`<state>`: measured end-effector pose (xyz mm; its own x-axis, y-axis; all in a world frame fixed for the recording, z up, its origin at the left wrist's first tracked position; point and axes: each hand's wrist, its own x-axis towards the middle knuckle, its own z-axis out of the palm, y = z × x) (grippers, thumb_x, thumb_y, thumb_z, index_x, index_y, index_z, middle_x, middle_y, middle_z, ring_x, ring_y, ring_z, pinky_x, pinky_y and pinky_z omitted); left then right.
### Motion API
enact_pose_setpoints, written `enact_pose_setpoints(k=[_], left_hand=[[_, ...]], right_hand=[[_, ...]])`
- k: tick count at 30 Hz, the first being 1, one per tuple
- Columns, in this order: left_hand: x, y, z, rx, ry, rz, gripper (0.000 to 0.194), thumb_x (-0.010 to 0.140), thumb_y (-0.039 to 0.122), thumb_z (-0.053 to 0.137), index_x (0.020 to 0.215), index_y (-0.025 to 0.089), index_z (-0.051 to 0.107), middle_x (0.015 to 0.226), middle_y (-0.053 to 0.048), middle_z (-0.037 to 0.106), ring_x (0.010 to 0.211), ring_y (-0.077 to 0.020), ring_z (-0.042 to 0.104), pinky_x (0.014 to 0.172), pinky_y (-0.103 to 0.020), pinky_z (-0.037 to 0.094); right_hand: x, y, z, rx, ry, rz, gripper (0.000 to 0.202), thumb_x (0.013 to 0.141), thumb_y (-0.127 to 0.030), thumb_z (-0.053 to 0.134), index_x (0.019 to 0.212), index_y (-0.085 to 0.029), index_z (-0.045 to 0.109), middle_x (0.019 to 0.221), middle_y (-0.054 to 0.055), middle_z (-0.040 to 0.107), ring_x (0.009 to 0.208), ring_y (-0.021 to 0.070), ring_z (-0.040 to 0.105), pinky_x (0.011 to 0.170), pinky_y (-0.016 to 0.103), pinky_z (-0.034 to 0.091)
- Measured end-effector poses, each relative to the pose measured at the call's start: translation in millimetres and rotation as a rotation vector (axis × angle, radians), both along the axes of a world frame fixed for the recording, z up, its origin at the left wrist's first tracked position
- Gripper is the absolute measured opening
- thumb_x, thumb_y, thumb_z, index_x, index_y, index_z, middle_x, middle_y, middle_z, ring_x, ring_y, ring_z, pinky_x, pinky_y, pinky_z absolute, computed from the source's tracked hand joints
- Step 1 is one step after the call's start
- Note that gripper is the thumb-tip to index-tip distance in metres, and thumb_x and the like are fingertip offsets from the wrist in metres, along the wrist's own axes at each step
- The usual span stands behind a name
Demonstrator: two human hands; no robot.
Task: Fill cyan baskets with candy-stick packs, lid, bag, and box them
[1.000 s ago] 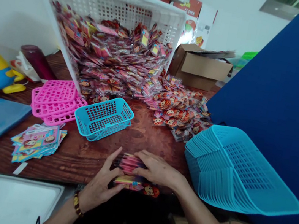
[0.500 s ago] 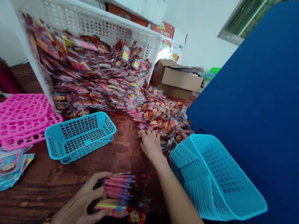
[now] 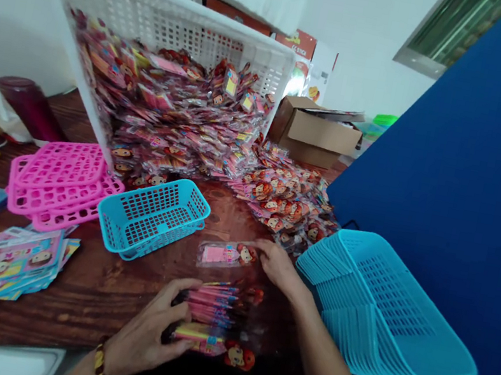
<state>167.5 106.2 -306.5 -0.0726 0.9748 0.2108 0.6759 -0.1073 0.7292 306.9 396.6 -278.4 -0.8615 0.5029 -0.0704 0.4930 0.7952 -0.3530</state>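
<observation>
My left hand (image 3: 158, 326), closed at the table's front edge, grips a stack of clear plastic packets (image 3: 212, 310). They stand on edge, pink and yellow inside, with red-haired cartoon heads at their right ends. A single packet (image 3: 222, 254) with a pink content lies just beyond the stack, and the fingers of my right hand (image 3: 278, 267) pinch its cartoon-head end. Behind that hand spreads a loose pile of similar packets (image 3: 282, 199), spilling from a tipped white crate (image 3: 173, 19). Left of the single packet is a blue basket (image 3: 152, 222).
Nested blue baskets (image 3: 385, 302) stand right, beside a big blue panel (image 3: 454, 185). Pink perforated trays (image 3: 63, 174) and printed cards (image 3: 8, 267) lie left, with a dark red bottle (image 3: 32, 107) behind. A cardboard box (image 3: 318, 135) sits at the back.
My right hand has come back from the loose pile toward me with one packet, now over the table near the stack. My left hand keeps its grip. The camera view has shifted slightly.
</observation>
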Motion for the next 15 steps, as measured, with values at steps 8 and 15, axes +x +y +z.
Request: enact_pose_setpoints(k=[8, 15], left_hand=[[1, 1, 3.8, 0.018, 0.004, 0.011, 0.007, 0.087, 0.02, 0.06, 0.094, 0.021, 0.061, 0.148, -0.009, 0.034, 0.133, -0.0241, 0.043, 0.111, -0.035, 0.04], [0, 1, 0.7, 0.01, -0.001, 0.011, 0.015, 0.089, 0.022, 0.061, 0.104, 0.023, 0.061, 0.149, -0.008, 0.03, 0.135, -0.0247, 0.04, 0.112, -0.039, 0.039]], right_hand=[[-66, -20, 21.1, 0.075, -0.247, 0.375, 0.041, 0.083, -0.04, 0.073, 0.12, -0.026, 0.064, 0.129, 0.009, 0.057, 0.12, 0.0301, 0.046, 0.099, 0.046, 0.034], [-55, -38, 30.2, 0.059, -0.246, 0.372, 0.014, 0.091, -0.028, 0.063, 0.1, -0.017, 0.063, 0.113, 0.01, 0.065, 0.107, 0.0248, 0.056, 0.096, 0.043, 0.034]])
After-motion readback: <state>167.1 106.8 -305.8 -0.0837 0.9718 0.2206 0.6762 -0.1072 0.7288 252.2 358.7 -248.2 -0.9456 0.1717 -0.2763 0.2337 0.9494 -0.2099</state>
